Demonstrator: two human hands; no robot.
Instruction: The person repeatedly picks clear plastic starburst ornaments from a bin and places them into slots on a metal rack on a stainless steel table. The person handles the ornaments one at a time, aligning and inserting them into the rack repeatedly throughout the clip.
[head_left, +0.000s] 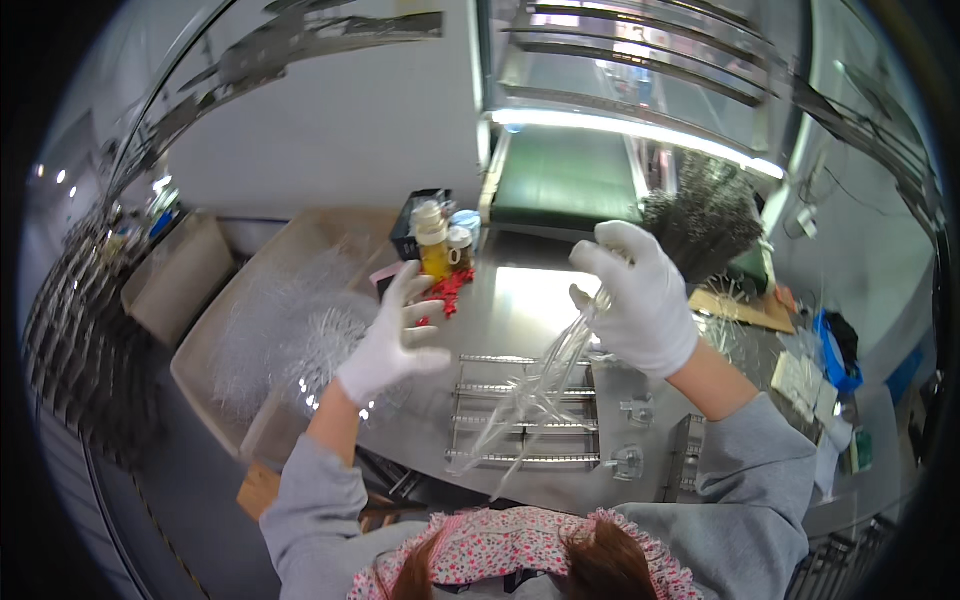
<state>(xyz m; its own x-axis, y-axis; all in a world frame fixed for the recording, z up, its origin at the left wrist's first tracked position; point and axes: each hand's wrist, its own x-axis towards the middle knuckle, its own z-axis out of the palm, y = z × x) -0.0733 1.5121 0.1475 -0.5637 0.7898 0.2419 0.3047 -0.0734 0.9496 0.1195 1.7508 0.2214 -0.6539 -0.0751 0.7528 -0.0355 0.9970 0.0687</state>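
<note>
Both hands wear white gloves. My right hand (645, 300), raised over the right half of the metal table, grips a bundle of thin clear plastic strands (548, 378) that hangs down and to the left. Below the strands lies a metal rack (525, 458) with several notched bars across it. My left hand (395, 345) hovers left of the rack with its fingers spread and nothing in them. Small clear plastic pieces (627, 462) sit on the table just right of the rack.
Left of the table, beige bins (205, 375) hold tangled clear strands (290, 345). A yellow bottle (432, 245) and red pieces (450, 290) stand at the back. Behind is a green conveyor belt (565, 180), with dark bundled rods (705, 215) beside it. A blue container (835, 355) sits far right.
</note>
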